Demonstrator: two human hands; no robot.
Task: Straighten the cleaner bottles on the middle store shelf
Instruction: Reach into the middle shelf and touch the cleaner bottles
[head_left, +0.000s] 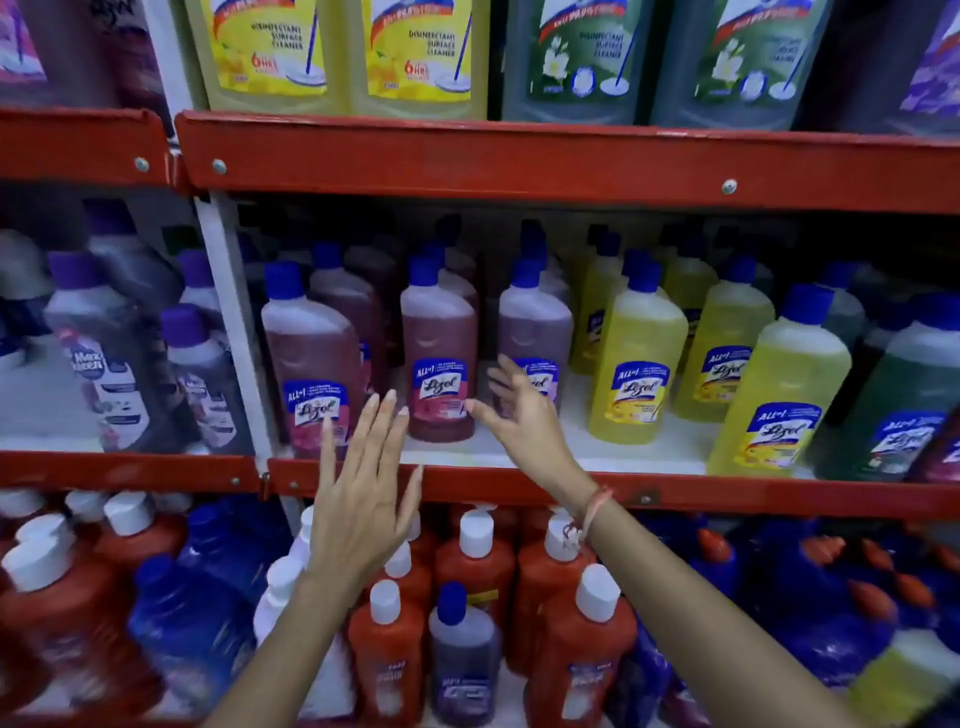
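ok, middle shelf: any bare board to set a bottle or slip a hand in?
Bare white board shows between the middle red bottle and the front yellow bottle, in front of the purple bottle, where the right hand reaches. A narrower strip runs along the red shelf lip. Behind the front row it is crowded.

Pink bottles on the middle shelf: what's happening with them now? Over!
Left hand open, empty. Right hand open, empty, beside middle pink Lizol bottle. Bottle upright, set back from left pink bottle. Nothing blocking the reach.
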